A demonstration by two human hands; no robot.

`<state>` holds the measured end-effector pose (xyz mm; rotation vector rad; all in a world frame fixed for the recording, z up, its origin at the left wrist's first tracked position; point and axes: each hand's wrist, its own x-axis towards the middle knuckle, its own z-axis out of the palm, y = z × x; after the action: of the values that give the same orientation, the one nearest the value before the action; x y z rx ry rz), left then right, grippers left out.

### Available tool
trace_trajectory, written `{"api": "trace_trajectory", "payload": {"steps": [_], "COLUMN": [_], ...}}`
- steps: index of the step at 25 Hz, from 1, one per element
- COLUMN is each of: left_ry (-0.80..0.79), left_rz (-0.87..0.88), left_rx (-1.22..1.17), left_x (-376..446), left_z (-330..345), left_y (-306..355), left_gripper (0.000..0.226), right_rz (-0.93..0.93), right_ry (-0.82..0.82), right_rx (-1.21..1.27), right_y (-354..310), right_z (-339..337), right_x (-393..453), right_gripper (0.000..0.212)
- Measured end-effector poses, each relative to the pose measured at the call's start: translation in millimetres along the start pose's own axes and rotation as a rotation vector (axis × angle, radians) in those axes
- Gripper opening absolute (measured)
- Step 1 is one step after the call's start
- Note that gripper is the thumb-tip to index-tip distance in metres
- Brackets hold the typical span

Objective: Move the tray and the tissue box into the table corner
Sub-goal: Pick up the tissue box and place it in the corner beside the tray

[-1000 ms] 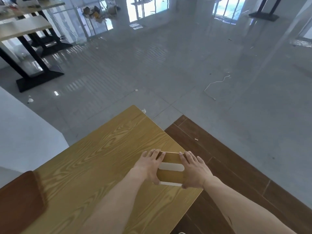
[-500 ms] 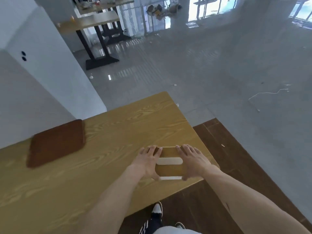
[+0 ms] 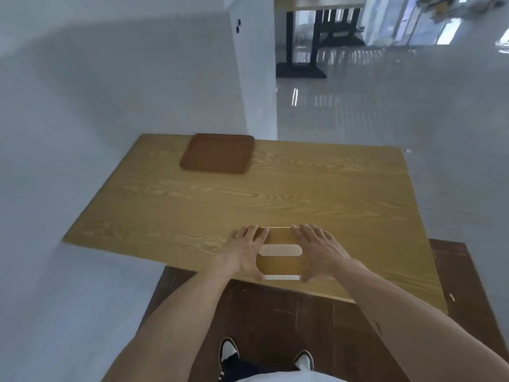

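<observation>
A wooden tissue box [image 3: 280, 264] with a white slot on top sits near the front edge of the light wooden table [image 3: 316, 194]. My left hand [image 3: 246, 250] presses on its left end and my right hand [image 3: 319, 250] on its right end, so the box is gripped between them. A dark brown square tray [image 3: 217, 153] lies flat at the far left of the table, close to the white wall, apart from both hands.
A white wall [image 3: 110, 78] borders the table's left and far-left sides. The dark wooden floor strip [image 3: 275, 312] and my shoes [image 3: 228, 351] are below the table's front edge. Another black-legged table [image 3: 316, 37] stands far back on the glossy grey floor.
The view has swung left, bringing the wall and the tray into sight. Both hands keep the same hold on the tissue box, near the table's front edge.
</observation>
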<state>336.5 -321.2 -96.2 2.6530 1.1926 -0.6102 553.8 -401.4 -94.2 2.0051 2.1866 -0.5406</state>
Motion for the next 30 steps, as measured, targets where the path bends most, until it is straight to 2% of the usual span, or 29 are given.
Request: {"api": "trace_trajectory", "payload": {"steps": [9,19,24,30], "left_ry": [0.038,0.126,0.157,0.166], "left_rz": [-0.191,-0.276,-0.297,-0.315], "left_rx": [-0.168,-0.267,-0.303,-0.299], "left_x": [-100,-189,-202,-177], "left_z": [42,90,103,95], "left_y": [-128,-271,-320,-368], "left_gripper": [0.126,0.119,0.118,0.121], "right_rz": [-0.259,-0.396,-0.429,-0.443], "right_ry": [-0.022,-0.02,-0.023,-0.029], "right_rx": [-0.137,-0.189,-0.206,-0.197], "right_y": [-146,-307,-351,-365], "right_z": [-5,4,3,-10], "right_x": [76,145,173,231], "right_gripper": [0.134,0.129,0.129,0.131]}}
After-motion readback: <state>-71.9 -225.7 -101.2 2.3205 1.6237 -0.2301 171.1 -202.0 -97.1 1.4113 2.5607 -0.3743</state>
